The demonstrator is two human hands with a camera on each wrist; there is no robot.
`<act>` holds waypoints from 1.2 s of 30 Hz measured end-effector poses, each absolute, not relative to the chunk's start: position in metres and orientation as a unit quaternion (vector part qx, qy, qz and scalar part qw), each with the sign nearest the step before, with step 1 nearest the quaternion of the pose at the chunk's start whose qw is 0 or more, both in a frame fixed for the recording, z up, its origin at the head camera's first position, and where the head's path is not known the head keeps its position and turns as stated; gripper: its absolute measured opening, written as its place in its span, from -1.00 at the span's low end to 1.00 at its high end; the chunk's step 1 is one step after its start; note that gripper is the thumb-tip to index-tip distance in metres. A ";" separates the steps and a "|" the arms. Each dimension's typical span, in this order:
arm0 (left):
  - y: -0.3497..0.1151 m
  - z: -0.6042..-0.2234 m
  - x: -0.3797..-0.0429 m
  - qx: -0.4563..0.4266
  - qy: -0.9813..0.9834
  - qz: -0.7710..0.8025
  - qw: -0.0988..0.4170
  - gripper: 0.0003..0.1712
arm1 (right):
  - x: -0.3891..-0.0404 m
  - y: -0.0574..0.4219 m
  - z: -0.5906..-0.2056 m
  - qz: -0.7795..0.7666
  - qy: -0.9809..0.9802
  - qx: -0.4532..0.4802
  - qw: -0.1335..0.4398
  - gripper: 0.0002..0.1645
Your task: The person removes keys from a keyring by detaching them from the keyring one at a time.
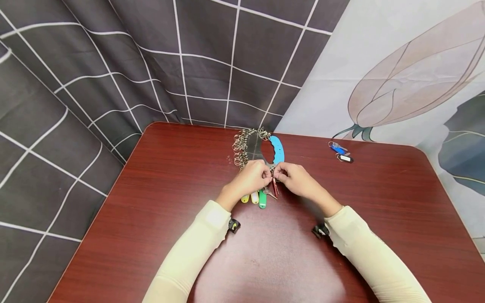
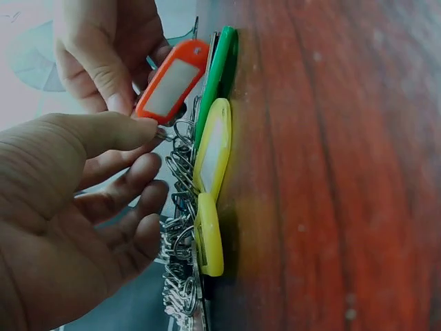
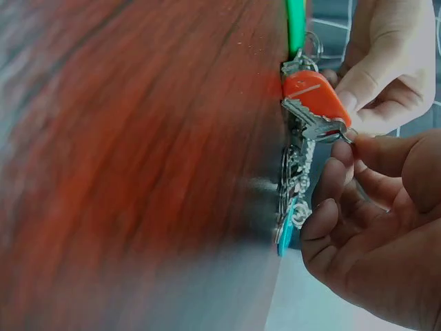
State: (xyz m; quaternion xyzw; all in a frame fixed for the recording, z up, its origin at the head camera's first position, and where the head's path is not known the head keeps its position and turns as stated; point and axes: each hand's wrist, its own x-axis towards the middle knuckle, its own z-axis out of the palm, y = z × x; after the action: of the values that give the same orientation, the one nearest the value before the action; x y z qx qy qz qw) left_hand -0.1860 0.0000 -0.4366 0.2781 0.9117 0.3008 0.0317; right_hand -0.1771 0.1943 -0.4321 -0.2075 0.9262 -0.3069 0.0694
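My left hand point(image 1: 254, 179) and right hand point(image 1: 295, 179) meet over the near end of a key holder with a blue handle point(image 1: 279, 150) and a dark plate point(image 1: 253, 145). Between them is an orange-red key tag point(image 2: 171, 81) with a silver key point(image 3: 306, 118) on a small split ring point(image 3: 350, 136). The left thumb and fingers pinch the tag near its ring end. Right thumb and index finger pinch the split ring. Beside the left hand lie a green tag point(image 1: 262, 200) and two yellow-edged tags, one of them a yellow tag point(image 2: 214, 148).
Many metal clasps and rings point(image 1: 239, 147) line the holder's left edge. At the back right of the brown table point(image 1: 170, 176) lie a blue-tagged key point(image 1: 338, 148) and a black tag point(image 1: 345, 158). A checked curtain point(image 1: 204, 63) hangs behind.
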 end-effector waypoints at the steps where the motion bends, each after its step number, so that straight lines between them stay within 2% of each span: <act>1: 0.000 -0.436 -0.186 0.277 0.911 0.305 0.024 -0.87 | -0.177 0.194 -0.432 -0.310 0.926 -0.203 0.068 -0.89; 7: -0.002 -0.437 -0.187 0.284 0.899 0.333 -0.014 -0.89 | -0.178 0.192 -0.430 -0.314 0.927 -0.196 0.060 -0.88; 16: -0.005 -0.439 -0.186 0.281 0.889 0.358 -0.039 -0.91 | -0.180 0.193 -0.426 -0.344 0.919 -0.188 0.052 -0.89; 30: -0.011 -0.435 -0.180 0.297 0.895 0.330 -0.038 -0.95 | -0.183 0.193 -0.428 -0.397 0.904 -0.119 0.106 -0.84; 36: -0.008 -0.434 -0.180 0.278 0.905 0.322 -0.018 -0.94 | -0.181 0.191 -0.427 -0.406 0.899 -0.128 0.097 -0.84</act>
State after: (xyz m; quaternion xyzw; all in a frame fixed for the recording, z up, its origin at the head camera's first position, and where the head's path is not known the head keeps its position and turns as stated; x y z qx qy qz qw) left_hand -0.1802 -0.0084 -0.4344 0.2781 0.9046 0.3225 -0.0183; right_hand -0.1814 0.1913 -0.4273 -0.1283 0.8995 -0.4064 0.0966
